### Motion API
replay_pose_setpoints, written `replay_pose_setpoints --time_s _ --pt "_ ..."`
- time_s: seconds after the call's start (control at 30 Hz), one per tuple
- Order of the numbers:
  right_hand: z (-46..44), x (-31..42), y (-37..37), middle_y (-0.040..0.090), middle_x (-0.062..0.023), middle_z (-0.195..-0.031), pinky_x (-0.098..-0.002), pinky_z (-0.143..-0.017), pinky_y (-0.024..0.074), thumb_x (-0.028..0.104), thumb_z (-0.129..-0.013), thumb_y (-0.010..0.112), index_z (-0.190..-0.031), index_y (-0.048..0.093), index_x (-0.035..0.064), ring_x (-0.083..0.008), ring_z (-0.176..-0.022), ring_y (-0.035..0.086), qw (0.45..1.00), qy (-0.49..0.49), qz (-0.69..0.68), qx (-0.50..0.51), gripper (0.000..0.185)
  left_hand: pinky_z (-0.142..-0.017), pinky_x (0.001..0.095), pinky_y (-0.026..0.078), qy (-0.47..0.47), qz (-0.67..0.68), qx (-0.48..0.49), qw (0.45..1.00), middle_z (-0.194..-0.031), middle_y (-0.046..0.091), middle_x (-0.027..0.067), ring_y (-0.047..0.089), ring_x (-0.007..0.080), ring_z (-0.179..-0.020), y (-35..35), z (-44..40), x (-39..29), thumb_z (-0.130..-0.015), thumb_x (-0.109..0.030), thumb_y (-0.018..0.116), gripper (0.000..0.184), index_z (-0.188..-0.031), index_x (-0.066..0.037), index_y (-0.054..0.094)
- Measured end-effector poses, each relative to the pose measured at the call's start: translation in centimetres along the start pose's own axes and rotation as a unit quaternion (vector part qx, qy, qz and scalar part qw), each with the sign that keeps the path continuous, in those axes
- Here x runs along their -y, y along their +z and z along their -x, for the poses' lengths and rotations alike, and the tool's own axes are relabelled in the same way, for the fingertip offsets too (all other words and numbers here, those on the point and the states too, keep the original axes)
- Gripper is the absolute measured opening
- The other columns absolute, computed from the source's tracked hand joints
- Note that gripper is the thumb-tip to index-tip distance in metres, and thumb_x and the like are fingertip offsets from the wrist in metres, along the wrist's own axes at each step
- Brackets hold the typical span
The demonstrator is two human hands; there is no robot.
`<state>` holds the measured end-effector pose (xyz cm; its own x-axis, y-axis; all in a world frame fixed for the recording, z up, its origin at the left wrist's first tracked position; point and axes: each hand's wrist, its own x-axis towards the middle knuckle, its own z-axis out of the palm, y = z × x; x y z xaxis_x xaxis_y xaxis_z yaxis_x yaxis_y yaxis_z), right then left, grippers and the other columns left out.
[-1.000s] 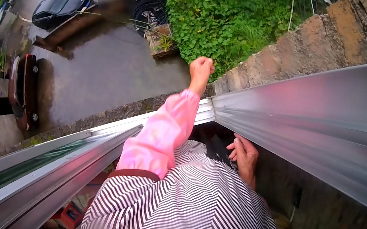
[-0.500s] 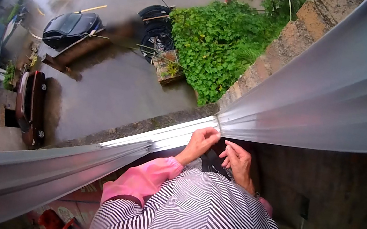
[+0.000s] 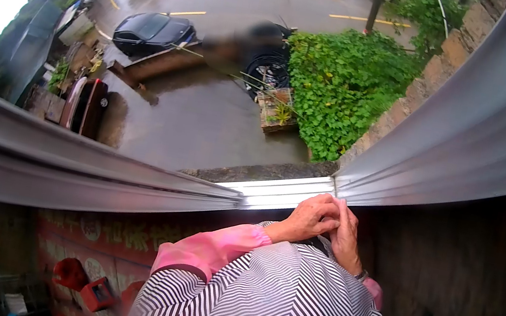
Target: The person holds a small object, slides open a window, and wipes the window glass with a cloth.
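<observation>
My left hand [image 3: 308, 219] is at the inner side of the white window sill [image 3: 287, 193], its fingers bent and closed. Against it rests my right hand [image 3: 345, 241], fingers pressed together and pointing up toward the window's corner. The fingertips of both hands meet, and anything between them is hidden. Just beyond them, the silver window frame [image 3: 392, 176] joins the sill. Pink sleeves [image 3: 214, 246] and a striped top [image 3: 270, 290] cover my arms and body.
A sliding window panel [image 3: 89, 163] spans the left. Outside lie a wet yard [image 3: 198, 124], a dark car [image 3: 150, 31], a brown vehicle [image 3: 84, 107], leafy plants [image 3: 347, 86] and a road [image 3: 246, 4]. Below left are red objects [image 3: 98, 294] near a red printed surface [image 3: 124, 237].
My two hands have come together from slightly apart, the right fingers moving up to meet the left. The view has turned, so the yard and window corner appear farther right.
</observation>
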<state>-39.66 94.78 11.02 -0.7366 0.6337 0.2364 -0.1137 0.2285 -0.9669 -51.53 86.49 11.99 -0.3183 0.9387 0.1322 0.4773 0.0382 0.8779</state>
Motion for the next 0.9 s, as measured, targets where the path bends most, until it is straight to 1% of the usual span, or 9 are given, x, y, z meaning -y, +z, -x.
replay_pose_setpoints --time_s 0.23,0.33,0.4,0.53,0.63,0.67,0.77,0.8,0.9 --pt "0.6 -1.4 0.3 0.063 -0.0102 -0.105 -0.025 -0.079 0.0519 0.038 -0.103 0.041 -0.123 0.056 -0.0039 -0.0151 -0.096 0.063 0.995 0.032 -0.088 0.039 0.048 -0.082 0.0373 0.048 -0.082 -0.032 0.081 0.993 -0.11 0.056 0.0101 0.057 0.0282 -0.098 -0.2 0.2 0.1 -0.073 -0.018 0.07 0.032 -0.101 -0.004 0.065" --pt "0.8 -2.3 0.3 0.062 -0.0102 -0.107 -0.0258 -0.081 0.0519 0.039 -0.103 0.04 -0.124 0.055 -0.0037 -0.0161 -0.098 0.063 0.946 0.176 -0.271 0.033 0.049 -0.085 0.0383 0.048 -0.082 -0.037 0.073 0.993 -0.11 0.056 0.0097 0.057 0.029 -0.099 0.4 0.3 -0.5 -0.072 -0.017 0.068 0.034 -0.104 -0.005 0.064" --pt "0.4 -2.1 0.3 0.062 -0.0102 -0.109 -0.0265 -0.082 0.0517 0.039 -0.103 0.039 -0.125 0.054 -0.0036 -0.0163 -0.098 0.063 0.883 0.28 -0.377 0.018 0.05 -0.084 0.0386 0.048 -0.064 -0.033 0.065 0.995 -0.109 0.056 0.0097 0.058 0.029 -0.099 0.1 0.2 -1.2 -0.072 -0.016 0.068 0.034 -0.105 -0.006 0.064" --pt "0.3 -0.9 -0.1 0.061 -0.0088 -0.11 -0.0263 -0.08 0.0516 0.036 -0.104 0.038 -0.125 0.053 -0.002 -0.0135 -0.094 0.062 0.927 0.216 -0.305 0.026 0.046 -0.079 0.0373 0.049 -0.01 -0.008 -0.023 1.0 -0.099 0.058 0.0108 0.059 0.028 -0.094 0.8 0.2 -0.5 -0.075 -0.016 0.07 0.03 -0.103 -0.006 0.064" --pt "0.5 -1.8 -0.4 0.063 -0.0063 -0.104 -0.0233 -0.073 0.0511 0.033 -0.104 0.041 -0.12 0.056 0.0008 -0.0102 -0.088 0.062 0.846 0.289 -0.447 0.023 0.039 -0.078 0.0382 0.048 -0.099 -0.02 -0.025 0.995 -0.094 0.059 0.0106 0.06 0.0288 -0.089 -0.4 -0.1 -0.6 -0.075 -0.017 0.071 0.029 -0.102 -0.006 0.065" --pt "0.6 -1.9 -0.6 0.065 -0.0044 -0.096 -0.0207 -0.068 0.05 0.031 -0.103 0.045 -0.114 0.058 0.0031 -0.0093 -0.08 0.063 0.829 0.328 -0.453 0.014 0.033 -0.075 0.0381 0.047 -0.045 -0.037 -0.079 0.995 -0.089 0.059 0.0102 0.06 0.0287 -0.085 -0.2 0.1 0.2 -0.075 -0.017 0.071 0.027 -0.1 -0.007 0.064" --pt "0.3 -0.7 -0.9 0.067 -0.0041 -0.09 -0.021 -0.066 0.0503 0.031 -0.101 0.048 -0.112 0.059 0.004 -0.0122 -0.075 0.064 0.836 0.384 -0.39 0.042 0.031 -0.074 0.0367 0.047 -0.035 -0.073 -0.108 0.991 -0.087 0.058 0.01 0.059 0.0279 -0.084 -0.4 0.2 1.4 -0.076 -0.017 0.07 0.023 -0.096 -0.006 0.064" --pt "0.3 -0.9 -1.0 0.067 -0.0042 -0.09 -0.0212 -0.066 0.0505 0.031 -0.101 0.048 -0.111 0.059 0.0043 -0.0126 -0.075 0.064 0.833 0.385 -0.395 0.051 0.031 -0.075 0.0404 0.045 -0.049 -0.056 -0.11 0.991 -0.084 0.054 0.0113 0.056 0.0316 -0.085 -0.5 0.1 0.7 -0.076 -0.019 0.068 0.022 -0.092 -0.005 0.062" --pt "0.4 -1.3 -0.8 0.068 -0.0043 -0.09 -0.0218 -0.066 0.0509 0.031 -0.1 0.05 -0.11 0.06 0.0051 -0.0133 -0.076 0.064 0.814 0.397 -0.42 0.067 0.03 -0.077 0.0355 0.048 -0.052 -0.043 -0.088 0.994 -0.087 0.06 0.0095 0.06 0.0269 -0.085 -1.0 0.4 0.6 -0.078 -0.015 0.068 0.021 -0.095 -0.005 0.063"
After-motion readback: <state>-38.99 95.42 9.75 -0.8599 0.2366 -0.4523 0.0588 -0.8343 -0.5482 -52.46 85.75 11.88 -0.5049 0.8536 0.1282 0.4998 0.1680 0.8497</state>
